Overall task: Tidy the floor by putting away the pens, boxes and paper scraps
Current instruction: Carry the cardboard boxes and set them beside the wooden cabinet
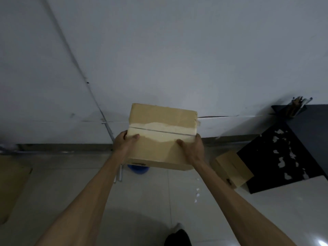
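Head view: cardboard box (162,137) is held clear of the floor (145,201), in front of the wall. Left hand (125,142) and right hand (192,148) each grip one side, thumbs curled onto the lid. Keep the box level, pressure equal, and set it beside the second box (232,168).

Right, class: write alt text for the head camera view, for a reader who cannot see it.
A person's left hand and right hand hold a closed cardboard box by its sides, above a pale tiled floor facing a grey wall. To the right, a second cardboard box leans against a black mat strewn with paper scraps.
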